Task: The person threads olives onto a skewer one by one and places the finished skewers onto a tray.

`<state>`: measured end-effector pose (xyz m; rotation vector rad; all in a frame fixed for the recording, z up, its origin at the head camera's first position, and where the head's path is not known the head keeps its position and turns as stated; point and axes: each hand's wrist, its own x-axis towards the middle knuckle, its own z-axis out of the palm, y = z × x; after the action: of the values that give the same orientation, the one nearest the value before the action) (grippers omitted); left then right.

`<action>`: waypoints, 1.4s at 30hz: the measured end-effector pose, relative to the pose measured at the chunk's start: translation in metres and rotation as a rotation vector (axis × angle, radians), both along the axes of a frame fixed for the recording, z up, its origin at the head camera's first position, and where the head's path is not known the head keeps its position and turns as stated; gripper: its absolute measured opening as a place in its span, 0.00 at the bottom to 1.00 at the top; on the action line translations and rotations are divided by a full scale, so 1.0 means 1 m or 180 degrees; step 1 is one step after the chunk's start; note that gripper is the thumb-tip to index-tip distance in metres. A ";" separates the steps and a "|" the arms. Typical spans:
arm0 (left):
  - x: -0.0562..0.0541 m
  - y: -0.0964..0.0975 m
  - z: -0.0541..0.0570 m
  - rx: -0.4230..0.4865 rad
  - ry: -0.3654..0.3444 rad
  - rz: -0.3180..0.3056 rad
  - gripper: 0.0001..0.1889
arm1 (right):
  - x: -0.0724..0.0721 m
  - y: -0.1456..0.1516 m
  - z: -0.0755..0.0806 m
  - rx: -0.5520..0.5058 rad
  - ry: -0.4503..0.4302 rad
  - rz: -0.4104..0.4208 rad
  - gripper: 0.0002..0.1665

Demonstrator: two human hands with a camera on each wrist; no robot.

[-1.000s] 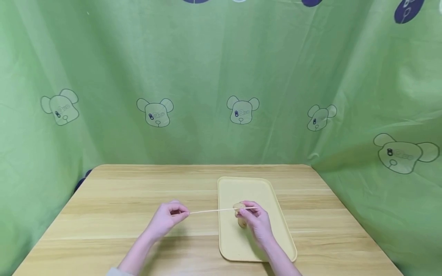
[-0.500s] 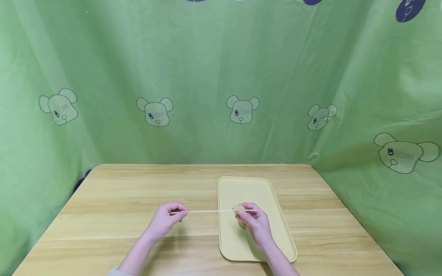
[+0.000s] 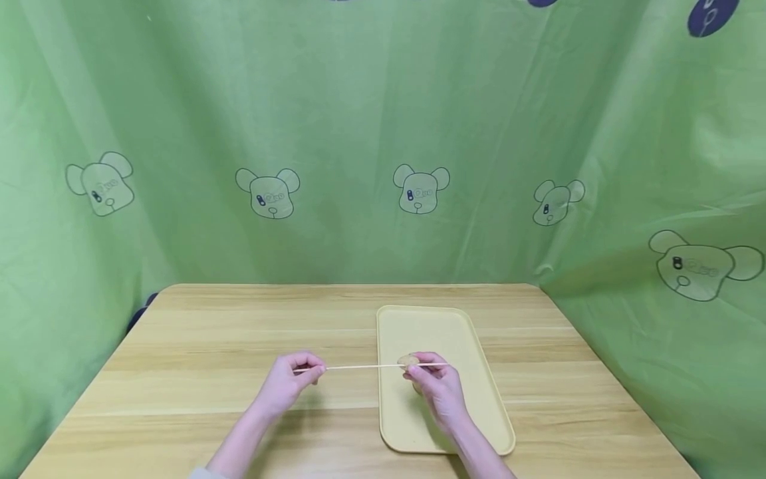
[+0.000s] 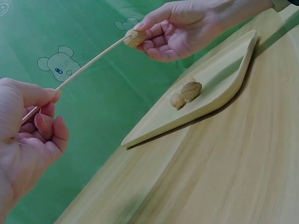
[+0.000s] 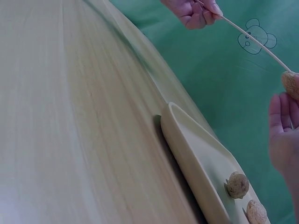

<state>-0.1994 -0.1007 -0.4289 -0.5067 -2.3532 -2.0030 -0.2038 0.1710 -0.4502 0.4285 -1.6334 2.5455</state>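
Observation:
My left hand [image 3: 287, 382] pinches a thin wooden skewer [image 3: 362, 366] between thumb and forefinger; the skewer lies nearly level above the table. My right hand [image 3: 441, 392] holds a round, tan, wrinkled ball [image 4: 134, 38] between thumb and fingers, over the tray. The skewer meets this ball, and a length of it shows beyond, on the right-hand side. Whether it runs through the ball or along it, I cannot tell. More brown balls [image 4: 191, 90] lie on the tray, partly hidden by my right hand in the head view.
The pale yellow tray [image 3: 421, 326] with a low raised rim lies right of centre on the wooden table [image 3: 257, 319]. A green curtain [image 3: 347, 133] printed with bear heads hangs behind the table and along both sides.
My right hand and the ball have shifted slightly left along the skewer. The skewer has become more level, and my left hand has drawn a little left. The tray has stayed put.

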 end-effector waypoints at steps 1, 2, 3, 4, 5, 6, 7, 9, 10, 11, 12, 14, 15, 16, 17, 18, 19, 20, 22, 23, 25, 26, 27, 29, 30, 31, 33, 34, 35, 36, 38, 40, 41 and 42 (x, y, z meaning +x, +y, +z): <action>0.000 0.000 0.000 -0.0003 -0.0002 0.0008 0.07 | 0.000 -0.001 0.000 0.0002 -0.0010 0.0000 0.15; 0.000 0.000 0.001 -0.0011 -0.0001 0.0012 0.07 | -0.001 -0.001 0.000 -0.0009 -0.0012 0.0006 0.15; 0.000 0.000 0.001 -0.0018 -0.0002 0.0014 0.07 | -0.001 -0.002 0.000 -0.0023 -0.0008 0.0014 0.15; 0.000 0.000 0.001 -0.0028 -0.0006 0.0017 0.07 | -0.002 -0.003 0.001 -0.0038 -0.0003 0.0025 0.15; 0.000 0.000 0.001 -0.0014 -0.0009 0.0009 0.07 | -0.002 -0.004 0.001 -0.0051 0.0000 0.0033 0.15; 0.000 0.000 0.001 -0.0012 -0.0015 0.0010 0.07 | -0.002 -0.004 0.002 -0.0059 0.0003 0.0043 0.15; 0.000 0.000 0.002 -0.0001 -0.0029 0.0009 0.07 | -0.002 -0.005 0.002 -0.0063 -0.0002 0.0043 0.15; 0.000 0.000 0.002 0.0031 -0.0049 0.0011 0.07 | -0.002 -0.007 0.003 -0.0064 -0.0005 0.0044 0.15; 0.000 0.000 0.002 0.0052 -0.0065 0.0017 0.07 | -0.003 -0.008 0.004 -0.0055 -0.0003 0.0040 0.15; 0.000 0.001 0.003 0.0075 -0.0077 0.0022 0.07 | -0.003 -0.009 0.005 -0.0044 -0.0001 0.0036 0.15; 0.000 0.001 0.003 0.0079 -0.0094 0.0039 0.07 | -0.003 -0.010 0.005 -0.0038 0.0000 0.0036 0.15; 0.001 0.002 0.003 0.0088 -0.0107 0.0046 0.08 | -0.003 -0.010 0.005 -0.0030 0.0012 0.0040 0.15; 0.001 0.003 0.003 0.0088 -0.0114 0.0049 0.08 | -0.003 -0.010 0.005 -0.0025 0.0018 0.0048 0.15; 0.002 0.003 0.003 0.0083 -0.0120 0.0051 0.08 | -0.003 -0.011 0.005 -0.0022 0.0021 0.0051 0.15; 0.002 0.003 0.004 0.0080 -0.0119 0.0049 0.08 | -0.003 -0.011 0.005 -0.0020 0.0024 0.0054 0.15; 0.003 0.004 0.004 0.0072 -0.0121 0.0047 0.08 | -0.002 -0.012 0.005 -0.0012 0.0027 0.0053 0.15; 0.003 0.004 0.004 0.0059 -0.0116 0.0046 0.08 | -0.002 -0.012 0.005 -0.0011 0.0022 0.0047 0.15; 0.003 0.004 0.004 0.0052 -0.0115 0.0046 0.07 | -0.002 -0.013 0.004 -0.0003 0.0023 0.0040 0.15; 0.003 0.005 0.005 0.0050 -0.0105 0.0048 0.07 | -0.002 -0.014 0.004 0.0013 0.0021 0.0023 0.14; 0.003 0.005 0.005 0.0050 -0.0097 0.0049 0.07 | -0.002 -0.015 0.004 0.0023 0.0024 0.0018 0.13; 0.003 0.006 0.004 0.0037 -0.0084 0.0052 0.07 | -0.003 -0.015 0.002 0.0031 0.0041 0.0040 0.12; 0.003 0.006 0.004 0.0034 -0.0080 0.0053 0.07 | -0.003 -0.015 0.001 0.0033 0.0074 0.0054 0.12; 0.002 0.006 0.003 0.0024 -0.0072 0.0053 0.07 | -0.004 -0.014 -0.001 0.0048 0.0137 0.0093 0.12; 0.002 0.007 0.002 0.0006 -0.0064 0.0050 0.07 | -0.005 -0.014 -0.002 0.0046 0.0169 0.0128 0.11; 0.002 0.007 0.002 -0.0003 -0.0062 0.0052 0.07 | -0.005 -0.015 -0.003 0.0046 0.0174 0.0137 0.11; 0.002 0.008 0.002 -0.0003 -0.0061 0.0049 0.07 | -0.005 -0.015 -0.002 0.0038 0.0163 0.0134 0.11; 0.002 0.008 0.002 0.0005 -0.0059 0.0047 0.07 | -0.004 -0.017 0.000 0.0044 0.0084 0.0105 0.11; 0.002 0.009 0.002 0.0017 -0.0065 0.0043 0.07 | -0.002 -0.018 0.002 0.0028 -0.0019 0.0065 0.12; 0.002 0.009 0.003 0.0030 -0.0070 0.0038 0.08 | -0.002 -0.019 0.003 0.0030 -0.0068 0.0040 0.12; 0.002 0.009 0.003 0.0044 -0.0079 0.0037 0.08 | -0.001 -0.020 0.004 0.0015 -0.0086 0.0046 0.13; 0.002 0.010 0.003 0.0064 -0.0093 0.0038 0.08 | -0.001 -0.021 0.004 -0.0013 -0.0106 0.0062 0.15; 0.003 0.010 0.003 0.0076 -0.0109 0.0034 0.09 | -0.001 -0.022 0.003 -0.0047 -0.0071 0.0104 0.15; 0.003 0.011 0.003 0.0075 -0.0112 0.0032 0.09 | -0.001 -0.022 0.003 -0.0062 -0.0042 0.0121 0.15; 0.003 0.011 0.003 0.0077 -0.0119 0.0030 0.09 | -0.001 -0.023 0.003 -0.0077 -0.0021 0.0136 0.15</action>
<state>-0.1964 -0.0899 -0.4256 -0.4605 -2.3445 -2.0523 -0.2049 0.1481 -0.4476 0.4582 -1.6110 2.5973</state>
